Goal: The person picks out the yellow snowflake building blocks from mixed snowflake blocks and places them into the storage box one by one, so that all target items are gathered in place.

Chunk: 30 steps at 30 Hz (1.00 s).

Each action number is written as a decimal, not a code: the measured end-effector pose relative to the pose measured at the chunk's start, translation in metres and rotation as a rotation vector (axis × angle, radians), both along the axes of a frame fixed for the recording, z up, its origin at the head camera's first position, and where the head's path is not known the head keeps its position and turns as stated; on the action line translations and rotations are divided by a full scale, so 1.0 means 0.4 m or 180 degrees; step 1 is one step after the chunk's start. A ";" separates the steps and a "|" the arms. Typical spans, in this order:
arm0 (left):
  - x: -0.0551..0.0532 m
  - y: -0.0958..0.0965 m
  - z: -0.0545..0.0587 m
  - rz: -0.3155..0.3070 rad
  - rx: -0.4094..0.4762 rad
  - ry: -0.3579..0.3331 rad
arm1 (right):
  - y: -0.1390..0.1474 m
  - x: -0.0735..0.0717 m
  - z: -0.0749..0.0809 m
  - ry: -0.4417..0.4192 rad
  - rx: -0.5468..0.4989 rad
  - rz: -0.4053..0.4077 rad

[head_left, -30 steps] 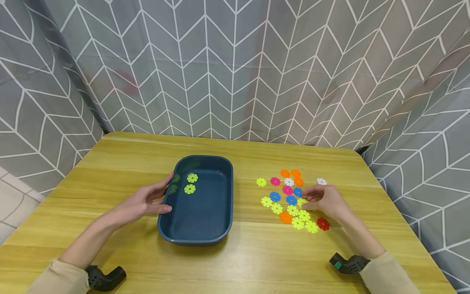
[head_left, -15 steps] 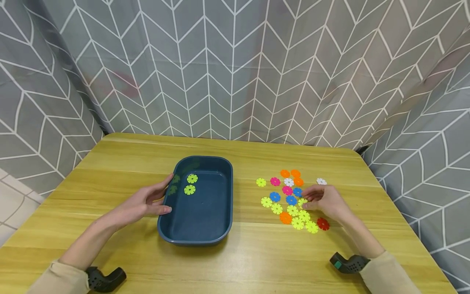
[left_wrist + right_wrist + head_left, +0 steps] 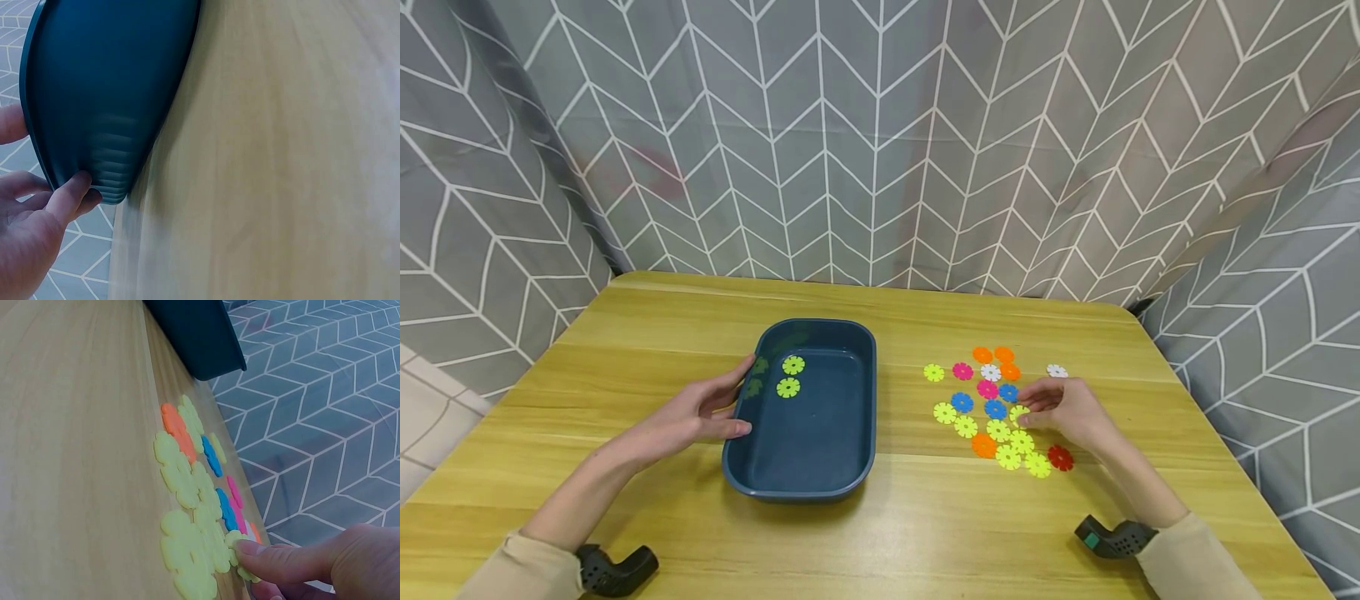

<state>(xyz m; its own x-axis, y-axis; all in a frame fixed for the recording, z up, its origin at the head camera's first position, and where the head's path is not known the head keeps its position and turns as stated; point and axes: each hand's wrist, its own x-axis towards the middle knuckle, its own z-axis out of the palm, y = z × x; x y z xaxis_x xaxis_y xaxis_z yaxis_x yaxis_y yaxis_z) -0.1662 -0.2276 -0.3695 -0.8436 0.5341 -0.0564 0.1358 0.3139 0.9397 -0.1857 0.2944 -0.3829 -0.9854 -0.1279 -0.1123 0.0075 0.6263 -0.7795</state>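
A dark blue plastic bin [image 3: 811, 442] stands left of centre on the table. My left hand [image 3: 688, 417] grips its left side, thumb over the rim and fingers along the outer wall. Two yellow-green snowflake discs [image 3: 788, 387] lie inside, reflected in the wall. To the right, my right hand [image 3: 1071, 410] pinches a yellow-green snowflake disc [image 3: 1018, 413] at the edge of a loose spread of discs. In the right wrist view the thumb covers part of this disc [image 3: 234, 539], and the other fingers are mostly hidden below.
Around the right hand lie several yellow-green discs [image 3: 1008, 457], blue discs [image 3: 962, 402], orange discs [image 3: 982, 445], pink discs [image 3: 962, 371], white discs [image 3: 1056, 370] and a red disc [image 3: 1060, 457]. A patterned grey curtain [image 3: 850, 150] hangs behind the wooden table [image 3: 925, 533].
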 end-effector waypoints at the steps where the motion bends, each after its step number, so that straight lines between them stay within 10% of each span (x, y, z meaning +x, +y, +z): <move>1: 0.000 0.000 0.000 0.0002 -0.0005 -0.0001 | -0.001 0.000 0.001 -0.0007 0.0003 -0.0009; 30: -0.001 -0.002 -0.005 -0.0017 0.0001 0.0028 | 0.002 0.003 0.006 0.0059 -0.0007 -0.0216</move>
<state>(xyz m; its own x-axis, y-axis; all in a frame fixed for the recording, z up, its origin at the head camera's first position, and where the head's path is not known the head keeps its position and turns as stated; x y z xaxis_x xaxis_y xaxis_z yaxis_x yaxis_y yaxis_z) -0.1666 -0.2282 -0.3716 -0.8412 0.5385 -0.0490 0.1457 0.3129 0.9386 -0.1846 0.2952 -0.3806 -0.9937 -0.0611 -0.0936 0.0353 0.6231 -0.7813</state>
